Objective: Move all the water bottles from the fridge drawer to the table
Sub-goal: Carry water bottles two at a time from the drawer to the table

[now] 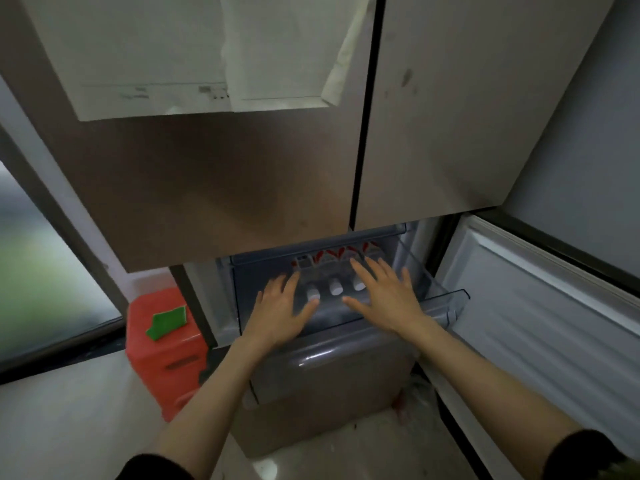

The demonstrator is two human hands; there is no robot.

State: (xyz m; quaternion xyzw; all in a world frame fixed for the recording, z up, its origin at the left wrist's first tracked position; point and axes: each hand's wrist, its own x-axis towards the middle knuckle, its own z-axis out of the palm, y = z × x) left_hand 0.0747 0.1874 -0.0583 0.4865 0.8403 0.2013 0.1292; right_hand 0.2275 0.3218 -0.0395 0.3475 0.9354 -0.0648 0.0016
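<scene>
Both hands, left hand (282, 306) and right hand (382, 292), hover with grip wide, fingers spread, holding nothing, over white-capped bottles (335, 287) in the pulled-out fridge drawer (446, 303).

White-capped bottles (335, 282) lying in drawer (446, 299)

Dim, flat indoor light w/ a grey-brown cast; brightest patch is the window (38, 271) at left, washed out and smeared. Soft glare streaks the lower drawer front (332, 358). Motion blur softens both hands and the open door liner (540, 306) at right. Wide-angle lens bows edges; far corners fall darker.
</scene>
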